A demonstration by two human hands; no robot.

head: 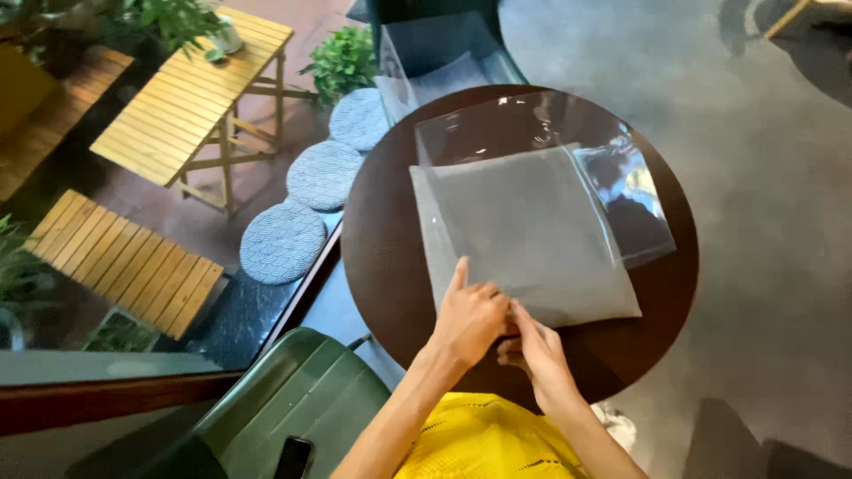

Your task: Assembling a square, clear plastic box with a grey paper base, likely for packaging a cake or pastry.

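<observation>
Grey pad (524,235) lies flat on the round dark table (382,239), sealed inside a frosted bag, its near edge toward the person. Looks light and soft to me, a thin cushion-like square that would sag if lifted by one corner. The film looks slick, so pinching an edge or a corner seems the surest hold, better than pressing on the flat face.

Left hand (470,315) rests on the near edge of the pad, index finger stretched forward, the other fingers (487,293) curled down onto the film. Right hand (532,350) sits just beside it, touching it, fingers bunched close at the same edge; whether they actually pinch the film, I cannot tell.

Under the far side lies a clear sleeve (621,191), glossy, catching reflections, sticking out beyond the pad toward the right and the back. It could slide along with the pad if that is dragged.

Past the table, a green chair back (426,35) with more bags (435,75) on its seat. Near the person, another green chair (293,404) with a dark phone (293,457) on it. Left of that, down below, three patterned round cushions (322,175), a slatted wooden table (191,93), a wooden bench (124,262) and plants (342,60). Nothing on the table hems the hands in
</observation>
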